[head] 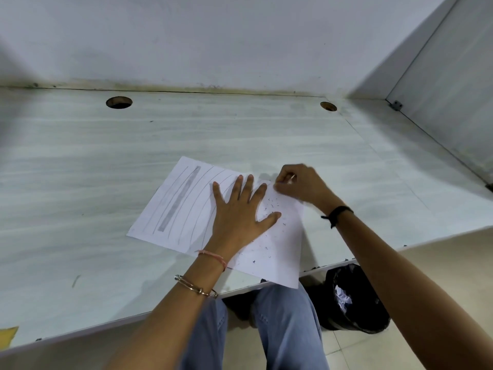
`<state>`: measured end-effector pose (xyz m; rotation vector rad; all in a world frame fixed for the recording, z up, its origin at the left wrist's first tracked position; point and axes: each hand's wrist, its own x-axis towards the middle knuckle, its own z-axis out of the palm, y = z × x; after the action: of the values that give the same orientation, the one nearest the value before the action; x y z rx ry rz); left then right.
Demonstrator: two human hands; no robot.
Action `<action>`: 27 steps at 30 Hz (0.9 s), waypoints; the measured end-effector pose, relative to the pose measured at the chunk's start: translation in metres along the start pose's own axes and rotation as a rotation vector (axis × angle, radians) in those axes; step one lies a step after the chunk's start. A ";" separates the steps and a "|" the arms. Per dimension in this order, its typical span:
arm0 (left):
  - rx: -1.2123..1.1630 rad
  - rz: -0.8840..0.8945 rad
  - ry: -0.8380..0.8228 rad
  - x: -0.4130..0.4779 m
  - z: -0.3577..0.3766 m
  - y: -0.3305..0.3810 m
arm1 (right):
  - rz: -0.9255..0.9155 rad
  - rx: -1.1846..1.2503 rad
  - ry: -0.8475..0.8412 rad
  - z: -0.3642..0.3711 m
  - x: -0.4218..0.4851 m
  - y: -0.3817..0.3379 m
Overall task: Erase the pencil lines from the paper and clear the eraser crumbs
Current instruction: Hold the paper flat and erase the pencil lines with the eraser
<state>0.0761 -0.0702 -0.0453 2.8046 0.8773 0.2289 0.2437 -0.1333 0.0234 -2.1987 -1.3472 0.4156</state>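
Note:
A white sheet of paper [184,209] lies on the pale desk [80,182], its near right corner hanging over the front edge. Several curved pencil lines and one broad grey shaded bar [178,199] cover its left half. Dark eraser crumbs [272,206] are scattered over the right half. My left hand [240,212] presses flat on the middle of the sheet, fingers spread. My right hand [298,184] is curled at the sheet's far right edge, pinching a small pale eraser [292,177] that is mostly hidden by the fingers.
Two round cable holes [119,102] [328,106] sit near the desk's back edge by the wall. A side partition [453,102] closes the right. Below the desk at the right stands a black bin [354,297] with crumpled paper. My knees are under the front edge.

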 end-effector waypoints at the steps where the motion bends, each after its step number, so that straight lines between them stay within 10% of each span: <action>1: -0.008 -0.003 -0.001 0.000 0.001 0.000 | 0.025 -0.021 0.005 -0.003 0.004 0.004; 5: 0.009 -0.004 -0.016 -0.002 -0.002 0.001 | 0.094 -0.254 0.003 -0.018 0.020 0.003; 11: -0.039 -0.023 -0.007 0.000 -0.013 0.000 | -0.070 0.095 0.139 0.005 -0.026 -0.030; 17: -0.991 -0.181 0.092 0.001 -0.041 -0.013 | -0.005 0.148 -0.025 0.038 -0.052 -0.031; 27: -0.321 0.053 0.049 -0.049 -0.026 -0.051 | -0.035 0.285 -0.034 0.039 -0.070 -0.052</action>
<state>0.0031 -0.0535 -0.0363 2.5341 0.7049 0.4089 0.1544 -0.1661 0.0210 -1.9396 -1.2559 0.5959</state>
